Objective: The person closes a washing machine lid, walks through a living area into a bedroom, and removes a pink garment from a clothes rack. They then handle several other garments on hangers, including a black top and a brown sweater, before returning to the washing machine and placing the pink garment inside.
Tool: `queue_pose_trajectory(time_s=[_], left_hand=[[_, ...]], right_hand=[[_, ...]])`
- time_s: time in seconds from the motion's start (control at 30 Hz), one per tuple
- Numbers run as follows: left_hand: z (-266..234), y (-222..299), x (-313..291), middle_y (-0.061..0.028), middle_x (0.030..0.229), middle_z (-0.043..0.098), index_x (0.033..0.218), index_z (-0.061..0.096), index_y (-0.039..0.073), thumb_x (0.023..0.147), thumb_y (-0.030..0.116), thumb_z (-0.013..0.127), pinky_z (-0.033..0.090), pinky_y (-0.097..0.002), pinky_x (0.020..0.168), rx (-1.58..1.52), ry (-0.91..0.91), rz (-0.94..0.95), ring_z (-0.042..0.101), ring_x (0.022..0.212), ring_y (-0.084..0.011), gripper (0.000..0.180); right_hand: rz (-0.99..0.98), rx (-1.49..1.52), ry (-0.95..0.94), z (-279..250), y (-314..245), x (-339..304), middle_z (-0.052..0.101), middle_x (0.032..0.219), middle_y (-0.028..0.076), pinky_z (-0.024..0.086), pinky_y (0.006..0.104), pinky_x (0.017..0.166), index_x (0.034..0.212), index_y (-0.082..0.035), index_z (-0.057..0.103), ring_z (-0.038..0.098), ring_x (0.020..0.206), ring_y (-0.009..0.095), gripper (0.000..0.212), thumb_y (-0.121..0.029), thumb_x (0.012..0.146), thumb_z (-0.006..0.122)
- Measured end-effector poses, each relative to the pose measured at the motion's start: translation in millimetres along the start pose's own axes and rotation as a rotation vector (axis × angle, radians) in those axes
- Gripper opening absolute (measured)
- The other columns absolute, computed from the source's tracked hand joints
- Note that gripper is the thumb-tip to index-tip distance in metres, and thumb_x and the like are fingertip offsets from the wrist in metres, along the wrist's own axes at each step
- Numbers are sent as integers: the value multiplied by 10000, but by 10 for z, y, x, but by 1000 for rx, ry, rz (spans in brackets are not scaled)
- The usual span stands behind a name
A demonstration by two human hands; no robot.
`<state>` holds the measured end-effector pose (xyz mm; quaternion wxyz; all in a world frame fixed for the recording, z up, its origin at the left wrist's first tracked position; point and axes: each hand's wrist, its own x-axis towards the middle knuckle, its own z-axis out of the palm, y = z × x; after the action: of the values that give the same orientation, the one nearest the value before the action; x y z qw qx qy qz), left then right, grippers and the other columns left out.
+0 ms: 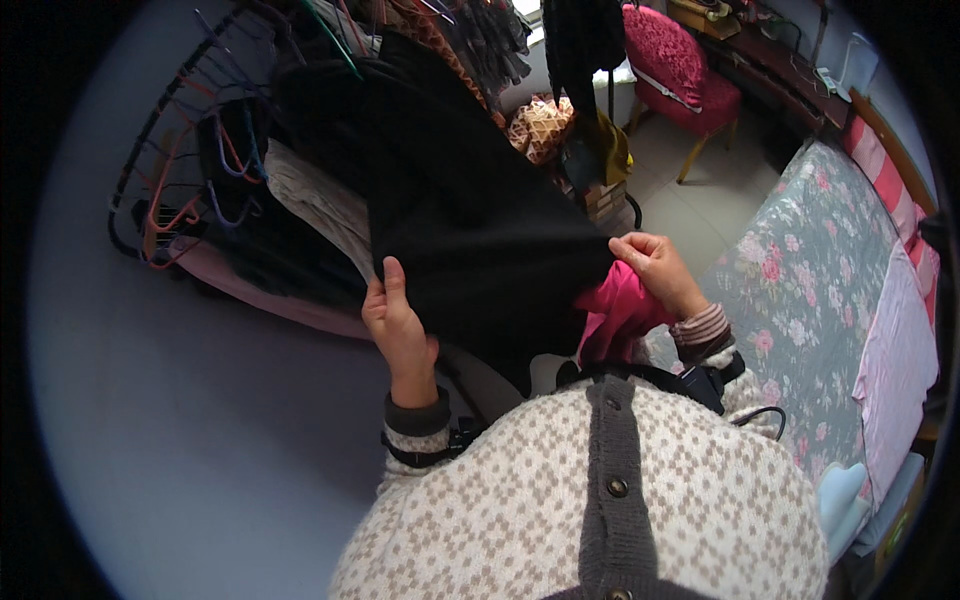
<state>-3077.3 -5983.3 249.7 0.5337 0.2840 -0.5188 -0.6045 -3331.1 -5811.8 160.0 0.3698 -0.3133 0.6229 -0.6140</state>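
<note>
A large black garment [480,220] stretches between my two hands and reaches up toward the clothes rack. My left hand [398,330] is closed on its left edge, thumb pointing up. At its right corner my right hand [660,270] pinches the black cloth between thumb and fingertips. Bright pink cloth [625,310] hangs just below my right hand; I cannot tell whether it belongs to the black garment or whether the hand grips it too. Beside my left hand, a light grey garment [315,200] hangs down. The black garment's lower end is hidden by my body.
At the upper left, a dark rack [120,190] carries coloured hangers [235,160] and clothes. A flowered bed [790,270] lies to the right, with a pale pink cloth [900,340] on it. Farther off stands a red chair [700,110]. A bare wall [180,400] runs along the left.
</note>
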Motion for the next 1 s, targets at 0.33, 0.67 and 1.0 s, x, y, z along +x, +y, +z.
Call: queue_pose_trajectory(time_s=[0.33,0.67,1.0], left_hand=[[-178,-138,251,56,578,421,669,493,26,937,214,641,285,-254,497,721,-332,-38,361,546,-41,359],[249,408,1287,-214,1402,450,1405,421,33,861,145,659,380,-438,1057,1075,-236,880,430,1292,-373,605],[631,517,2213,-93,1036,650,1167,600,62,792,220,698,387,-412,952,1825,-50,951,598,1053,-232,419]], right_hand=[[-54,-71,58,19,65,-6,600,718,-47,410,209,588,854,20,675,487,656,36,232,-200,922,654],[4,-116,-29,120,5,-74,601,717,-41,421,209,593,816,8,645,499,654,39,222,-193,907,675],[24,-59,11,150,-46,-97,592,702,-47,408,199,571,800,0,641,492,633,30,198,-162,907,674]])
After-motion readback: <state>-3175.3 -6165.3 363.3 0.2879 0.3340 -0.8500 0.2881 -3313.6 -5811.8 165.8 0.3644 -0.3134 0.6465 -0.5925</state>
